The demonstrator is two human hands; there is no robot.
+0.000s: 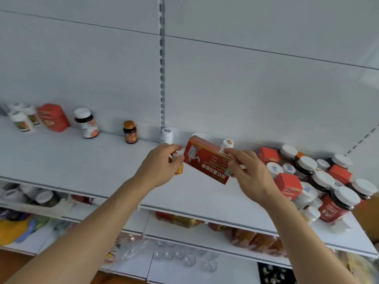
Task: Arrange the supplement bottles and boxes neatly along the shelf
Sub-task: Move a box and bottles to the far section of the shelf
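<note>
At twelve o'clock from you, both of your hands meet over the middle of a white shelf (pixel 82 160). Your right hand (pixel 249 173) pinches a red box (pixel 207 161) by its right end, thumb in front and fingers behind; the box is tilted, its printed characters upside down to you. Your left hand (pixel 159 165) curls around a small bottle with a white cap and orange base (pixel 178 161), just at the box's left edge. Behind your hands, at the shelf's back wall, stands a white bottle (pixel 167 136), and another white-capped bottle (pixel 227 144) peeks above the box.

Toward ten o'clock, spaced along the back, stand a small amber bottle with an orange cap (pixel 130 132), a dark bottle with a white cap (pixel 86 123), an upright red carton (pixel 53 117), and a few white bottles (pixel 20 118).

Toward three o'clock lies a crowded jumble of white-capped dark jars (pixel 338 203) and small red boxes (pixel 288 185), touching one another.

Lower shelves at six o'clock hold clear glasses (pixel 184 255) and blurred packets.
</note>
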